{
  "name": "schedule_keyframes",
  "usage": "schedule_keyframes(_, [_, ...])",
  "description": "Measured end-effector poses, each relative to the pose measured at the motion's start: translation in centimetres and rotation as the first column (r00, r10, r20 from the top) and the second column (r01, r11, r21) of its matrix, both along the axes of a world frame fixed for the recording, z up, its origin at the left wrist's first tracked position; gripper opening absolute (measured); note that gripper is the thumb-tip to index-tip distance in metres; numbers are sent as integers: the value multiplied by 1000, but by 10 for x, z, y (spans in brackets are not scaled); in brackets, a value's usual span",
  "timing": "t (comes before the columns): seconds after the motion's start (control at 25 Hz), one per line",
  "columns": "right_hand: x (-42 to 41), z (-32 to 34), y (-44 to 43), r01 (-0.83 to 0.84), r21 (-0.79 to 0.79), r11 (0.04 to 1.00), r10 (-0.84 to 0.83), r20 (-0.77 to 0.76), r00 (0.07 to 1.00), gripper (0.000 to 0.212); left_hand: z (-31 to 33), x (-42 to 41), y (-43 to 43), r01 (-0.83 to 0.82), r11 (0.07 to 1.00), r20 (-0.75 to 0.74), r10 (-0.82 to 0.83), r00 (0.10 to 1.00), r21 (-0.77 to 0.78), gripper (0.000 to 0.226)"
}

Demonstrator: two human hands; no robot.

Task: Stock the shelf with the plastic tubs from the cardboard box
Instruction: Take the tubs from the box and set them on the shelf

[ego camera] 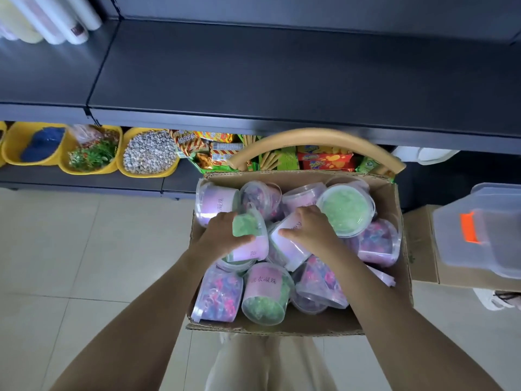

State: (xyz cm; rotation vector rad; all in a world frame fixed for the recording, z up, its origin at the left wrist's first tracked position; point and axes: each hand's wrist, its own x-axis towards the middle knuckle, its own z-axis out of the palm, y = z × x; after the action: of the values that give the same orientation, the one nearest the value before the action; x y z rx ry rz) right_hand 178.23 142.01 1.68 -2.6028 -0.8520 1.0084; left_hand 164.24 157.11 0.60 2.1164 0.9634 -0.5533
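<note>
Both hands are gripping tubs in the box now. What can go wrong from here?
Lifting the green tub in the left hand and the labelled tub in the right hand may send loosely piled neighbours rolling. The cardboard box seems perched on a chair; it could tip.

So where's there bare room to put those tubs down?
The dark upper shelf is bare from the white rolls at its left end rightward. The lower shelf is crowded with yellow bins and snack packets. The cardboard box is packed with tubs. The floor tiles left of the box are bare too.
</note>
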Motion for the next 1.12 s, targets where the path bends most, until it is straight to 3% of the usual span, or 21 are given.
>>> schedule_keyframes(0.12, [0,-9,1,50,-143,988,-58,-54,997,78,-12,-5,6,100,995,-54,-99,994,7,97])
schedule_keyframes(0.32, [-20,-7,-11,345,-146,927,-362,-104,927,82,-8,-14,6,135,979,-64,-127,990,154,99])
schedule_keyframes(0.48, [-38,-7,-32,720,-126,683,-729,-189,658,85,-4,-22,14,36,997,-65,-32,997,67,95])
schedule_keyframes(0.56, [-47,-5,-39,817,-96,569,-811,-233,537,68,-1,-28,13,-51,998,6,51,999,34,86])
schedule_keyframes(0.64, [-61,2,-43,906,-85,414,-854,-383,354,51,7,-38,10,-108,994,97,106,990,8,71])
schedule_keyframes(0.68, [-66,2,-43,914,-98,394,-844,-431,318,47,8,-44,8,-136,991,127,137,982,-14,69])
schedule_keyframes(0.76, [-77,-1,-41,878,-117,465,-824,-419,381,56,11,-52,4,-205,976,118,214,970,-78,81])
schedule_keyframes(0.88, [-88,-10,-43,735,-15,678,-719,-221,659,88,-2,-59,1,-298,943,52,308,950,-148,92])
schedule_keyframes(1.0, [-84,-12,-46,619,135,774,-615,-78,785,90,4,-53,-1,-329,925,56,345,937,-189,83])
schedule_keyframes(1.12, [-74,-20,-50,538,197,819,-522,-130,843,84,0,-47,-2,-363,904,46,382,923,-227,61])
